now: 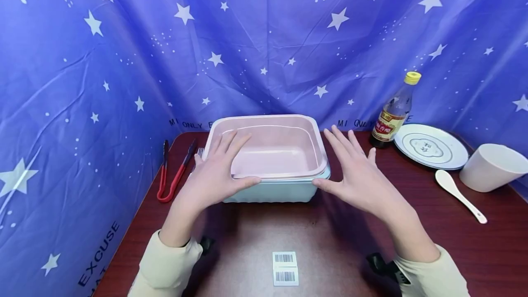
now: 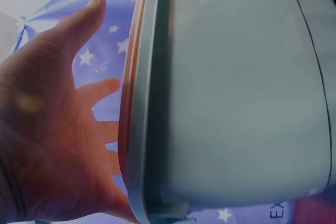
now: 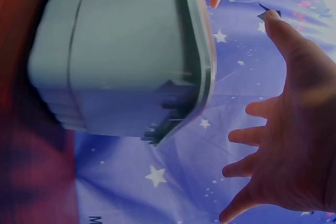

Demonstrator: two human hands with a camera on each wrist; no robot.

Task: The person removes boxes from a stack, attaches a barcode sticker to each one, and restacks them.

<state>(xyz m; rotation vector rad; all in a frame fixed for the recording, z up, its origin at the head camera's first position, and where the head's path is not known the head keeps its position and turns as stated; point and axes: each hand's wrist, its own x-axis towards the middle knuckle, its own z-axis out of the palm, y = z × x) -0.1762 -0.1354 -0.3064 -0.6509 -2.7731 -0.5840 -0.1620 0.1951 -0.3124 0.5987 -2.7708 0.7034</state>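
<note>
A pink rectangular basin (image 1: 272, 162) sits nested inside a light blue one (image 1: 272, 192) at the middle of the table's far side. My left hand (image 1: 210, 173), fingers spread and straight, hovers by the left end of the basins and covers part of their rim in the head view. In the left wrist view, fingertips come right up to the pink rim (image 2: 126, 108). My right hand (image 1: 359, 178) is spread too, off the right end of the basins. A gap shows between that hand (image 3: 294, 140) and the blue wall (image 3: 126, 51) in the right wrist view. Neither hand grips anything.
Red-handled tongs (image 1: 173, 182) and a partly hidden fork (image 1: 200, 151) lie left of the basins. To the right stand a yellow-capped bottle (image 1: 389, 120), stacked plates (image 1: 453, 152), a white spoon (image 1: 458, 194) and a white cup (image 1: 491, 168). A barcode card (image 1: 285, 268) lies in front.
</note>
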